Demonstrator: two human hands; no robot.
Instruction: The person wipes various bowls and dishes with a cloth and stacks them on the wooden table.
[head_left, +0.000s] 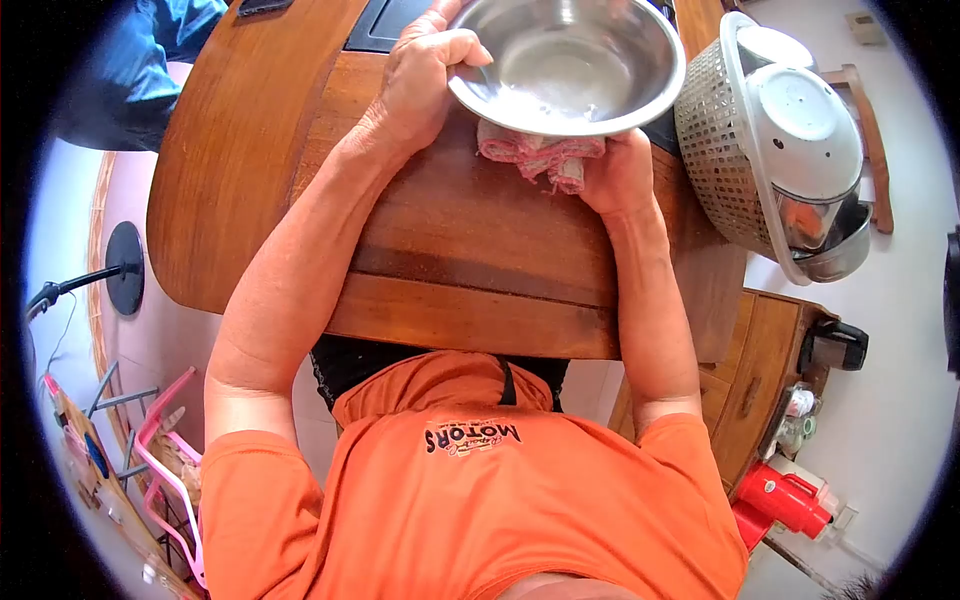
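Brown wooden tabletop (470, 235) lies beneath a shiny, round metal bowl (565, 70)

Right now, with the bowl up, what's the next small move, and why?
I'd probably wipe the underside of the steel bowl with the pink-edged cloth. The left hand grips the bowl's side, which should steady it, while the right hand is beneath, beside the bunched cloth, its fingers hidden.
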